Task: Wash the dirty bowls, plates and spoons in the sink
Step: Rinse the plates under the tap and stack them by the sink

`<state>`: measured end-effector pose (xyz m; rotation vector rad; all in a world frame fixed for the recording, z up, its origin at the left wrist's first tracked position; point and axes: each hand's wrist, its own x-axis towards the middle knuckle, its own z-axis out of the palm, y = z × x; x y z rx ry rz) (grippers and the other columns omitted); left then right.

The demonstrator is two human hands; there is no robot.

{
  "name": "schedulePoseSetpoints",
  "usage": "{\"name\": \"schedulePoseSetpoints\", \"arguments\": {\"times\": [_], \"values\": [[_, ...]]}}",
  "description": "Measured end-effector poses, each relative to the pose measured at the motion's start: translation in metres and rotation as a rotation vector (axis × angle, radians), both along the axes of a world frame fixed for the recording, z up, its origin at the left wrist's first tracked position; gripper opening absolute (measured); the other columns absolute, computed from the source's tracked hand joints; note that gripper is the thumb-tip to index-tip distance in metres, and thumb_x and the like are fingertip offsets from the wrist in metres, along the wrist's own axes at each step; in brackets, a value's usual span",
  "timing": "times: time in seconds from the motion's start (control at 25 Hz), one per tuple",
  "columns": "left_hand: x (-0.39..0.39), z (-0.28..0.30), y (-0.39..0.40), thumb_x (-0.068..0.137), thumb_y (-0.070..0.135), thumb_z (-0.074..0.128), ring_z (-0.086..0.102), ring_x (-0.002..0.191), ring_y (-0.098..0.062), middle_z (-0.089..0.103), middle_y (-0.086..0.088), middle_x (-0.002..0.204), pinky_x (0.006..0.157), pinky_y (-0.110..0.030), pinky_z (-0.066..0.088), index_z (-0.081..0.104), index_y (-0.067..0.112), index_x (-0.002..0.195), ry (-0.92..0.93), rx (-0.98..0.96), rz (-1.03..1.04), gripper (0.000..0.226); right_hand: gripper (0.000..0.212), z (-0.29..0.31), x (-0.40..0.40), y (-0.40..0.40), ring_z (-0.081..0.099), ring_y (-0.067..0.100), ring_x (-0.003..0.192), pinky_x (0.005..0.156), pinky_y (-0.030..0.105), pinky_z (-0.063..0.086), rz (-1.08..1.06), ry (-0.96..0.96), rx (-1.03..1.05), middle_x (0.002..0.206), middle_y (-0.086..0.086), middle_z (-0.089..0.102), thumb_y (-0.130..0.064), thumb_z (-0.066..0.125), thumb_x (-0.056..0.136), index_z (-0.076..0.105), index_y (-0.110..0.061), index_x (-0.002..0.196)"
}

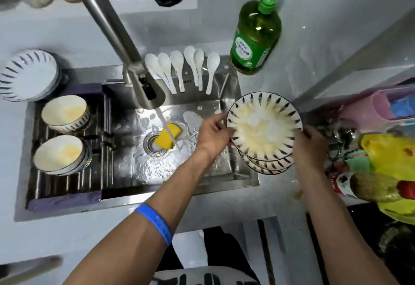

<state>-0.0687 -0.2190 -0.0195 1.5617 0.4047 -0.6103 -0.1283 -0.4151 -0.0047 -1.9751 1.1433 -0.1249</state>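
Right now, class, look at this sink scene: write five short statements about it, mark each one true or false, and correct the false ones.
1. Both hands hold the top plate of a stack. True: left hand, right hand.
2. The tap is off. False: water runs from it onto the yellow sponge.
3. Six white spoons lie along the back edge of the sink. True.
4. The soap bottle is red. False: it is green.
5. The two bowls on the rack are spotless. False: both show yellowish residue.
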Motion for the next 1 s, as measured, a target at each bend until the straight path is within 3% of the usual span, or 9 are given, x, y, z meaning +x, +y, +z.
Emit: {"name": "schedulePoseSetpoints", "arguments": {"times": [0.08,0.2,0.24,0.32,0.4,0.56,0.72,0.88,1.0], "values": [[0.000,0.000,0.044,0.082,-0.011,0.069,0.069,0.073,-0.022,0.067,-0.003,0.079,0.074,-0.039,0.061,0.066,0.019,0.122,0.031,-0.024,0.106,0.050,0.016,0.008,0.018,0.032,0.067,0.023,0.081,0.065,0.032,0.054,0.046,-0.114,0.156,0.092,0.005,0.071,-0.016,0.055,0.094,0.069,-0.013,0.102],[0.011,-0.009,0.116,0.081,-0.013,0.070,0.072,0.075,-0.025,0.070,-0.016,0.095,0.070,-0.040,0.062,0.065,0.012,0.123,0.087,-0.011,0.289,0.048,0.017,-0.005,0.049,0.099,0.070,0.023,0.091,0.072,0.044,0.061,0.129,-0.091,0.424,0.097,-0.002,0.073,-0.016,0.059,0.096,0.071,-0.025,0.104],[0.016,-0.013,0.134,0.082,-0.014,0.068,0.073,0.073,-0.024,0.071,-0.017,0.097,0.066,-0.038,0.062,0.066,0.011,0.120,0.087,-0.009,0.318,0.046,0.019,-0.012,0.059,0.119,0.071,0.023,0.092,0.077,0.048,0.061,0.143,-0.062,0.433,0.094,-0.004,0.073,-0.015,0.059,0.095,0.073,-0.028,0.097],[0.025,-0.018,0.151,0.083,-0.017,0.065,0.067,0.058,-0.015,0.071,-0.007,0.079,0.058,-0.034,0.060,0.066,0.018,0.111,0.087,0.004,0.356,0.044,0.027,-0.016,0.073,0.144,0.071,0.024,0.092,0.082,0.054,0.058,0.140,-0.053,0.456,0.091,-0.005,0.074,-0.017,0.060,0.094,0.072,-0.038,0.082],[0.031,-0.023,0.156,0.083,-0.018,0.064,0.061,0.052,-0.011,0.066,-0.002,0.071,0.051,-0.029,0.054,0.066,0.018,0.116,0.078,0.007,0.368,0.048,0.032,-0.016,0.083,0.154,0.070,0.025,0.093,0.083,0.054,0.058,0.141,-0.032,0.441,0.091,-0.005,0.074,-0.020,0.060,0.094,0.070,-0.044,0.075],[0.037,-0.030,0.168,0.081,-0.017,0.066,0.064,0.070,-0.022,0.063,-0.002,0.073,0.065,-0.032,0.057,0.066,0.013,0.124,0.060,-0.054,0.399,0.052,0.021,-0.016,0.103,0.164,0.067,0.016,0.081,0.065,0.037,0.060,0.072,-0.035,0.529,0.092,-0.006,0.070,-0.017,0.057,0.099,0.065,-0.034,0.089],[0.028,-0.015,0.194,0.081,-0.014,0.069,0.063,0.077,-0.022,0.064,0.005,0.076,0.080,-0.039,0.061,0.068,0.020,0.110,-0.005,-0.084,0.455,0.045,0.023,-0.024,0.108,0.188,0.064,0.017,0.086,0.066,0.040,0.056,0.037,0.060,0.721,0.096,-0.005,0.067,-0.012,0.055,0.100,0.063,-0.028,0.115],[0.020,-0.006,0.221,0.084,-0.003,0.071,0.071,0.078,-0.021,0.073,-0.011,0.106,0.068,-0.030,0.058,0.059,0.017,0.109,0.106,-0.148,0.393,0.034,0.017,-0.036,0.105,0.210,0.064,0.026,0.083,0.051,0.031,0.053,0.057,0.234,0.763,0.104,0.010,0.068,-0.016,0.057,0.096,0.063,-0.016,0.112],[0.013,-0.008,0.216,0.087,-0.004,0.061,0.069,0.068,-0.019,0.069,-0.012,0.108,0.062,-0.030,0.059,0.050,0.009,0.103,0.238,-0.227,0.413,0.023,0.015,-0.034,0.100,0.206,0.064,0.027,0.072,0.050,0.030,0.050,0.074,0.306,0.629,0.094,0.014,0.067,-0.012,0.059,0.090,0.064,-0.010,0.104]]}}
